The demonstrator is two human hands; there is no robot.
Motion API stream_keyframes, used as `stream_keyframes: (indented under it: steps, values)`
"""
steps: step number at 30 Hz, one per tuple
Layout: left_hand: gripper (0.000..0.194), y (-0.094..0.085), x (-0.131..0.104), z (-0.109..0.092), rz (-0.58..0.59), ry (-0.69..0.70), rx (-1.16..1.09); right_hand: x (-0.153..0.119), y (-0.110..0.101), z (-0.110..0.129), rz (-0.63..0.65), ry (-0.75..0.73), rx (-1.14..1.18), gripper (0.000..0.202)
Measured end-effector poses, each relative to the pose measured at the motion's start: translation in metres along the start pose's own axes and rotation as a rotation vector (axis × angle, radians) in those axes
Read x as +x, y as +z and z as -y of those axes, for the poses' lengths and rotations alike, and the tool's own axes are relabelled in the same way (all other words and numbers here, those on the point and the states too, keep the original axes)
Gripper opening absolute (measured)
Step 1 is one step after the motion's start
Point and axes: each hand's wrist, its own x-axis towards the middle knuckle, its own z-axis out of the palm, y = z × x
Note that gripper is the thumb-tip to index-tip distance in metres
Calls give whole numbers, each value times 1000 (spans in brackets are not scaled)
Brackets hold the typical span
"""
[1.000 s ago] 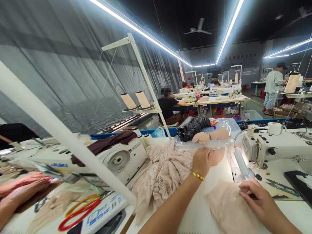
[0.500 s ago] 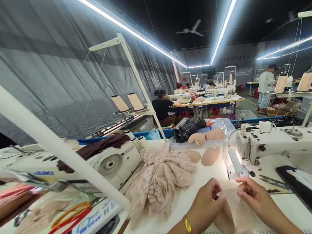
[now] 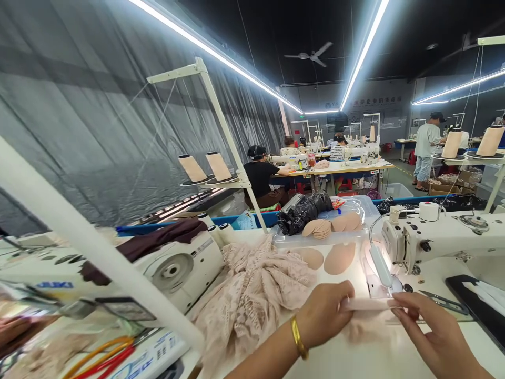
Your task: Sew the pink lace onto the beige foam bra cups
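A beige fabric piece [image 3: 369, 304] is stretched between my two hands, its upper edge level and its lower part blurred. My left hand [image 3: 326, 311], with a gold bracelet at the wrist, grips one end in closed fingers. Thumb and fingers of my right hand [image 3: 428, 321] pinch the other end. Just beyond the fabric are the lit needle area and the white sewing machine [image 3: 434, 237]. Beige lace fabric [image 3: 256, 289] lies heaped to the left of my left hand. Oval beige pads [image 3: 340, 258] lie flat behind my hands.
Thread snips [image 3: 444, 301] and a black tray [image 3: 479, 305] lie at the right. A second machine [image 3: 173, 268], a slanting white pole [image 3: 98, 242] and orange-handled scissors [image 3: 98, 358] stand or lie at the left. Behind are a plastic lid with pads and a black bag [image 3: 303, 213].
My left hand has moved slightly left and up, my right hand slightly right. The fabric, hanging down between them before, is now drawn out sideways. The view has shifted a little.
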Motion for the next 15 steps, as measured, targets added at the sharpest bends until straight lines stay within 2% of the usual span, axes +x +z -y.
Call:
stream_keyframes:
  steps: [2,4,5,6,8,9,12,15]
  values:
    - [14,-4,-7,4,-180,14,166,-1,11,-6,8,-74,-42,23]
    - [14,-5,-14,6,-322,81,372,-1,22,-15,69,-186,-82,27]
    - [11,-4,-17,6,-365,125,445,0,26,-21,115,-233,-98,26]
    - [17,-2,-19,5,-376,171,472,1,28,-28,170,-264,-108,25]
    - [37,6,-20,1,-317,264,418,2,29,-43,281,-284,-116,24]
    - [37,11,-17,-2,-273,323,392,2,27,-50,337,-286,-121,26]
    - [15,30,7,-10,-161,515,419,2,18,-70,472,-291,-134,27]
    - [15,53,41,-10,-53,606,485,0,10,-84,554,-290,-143,25]
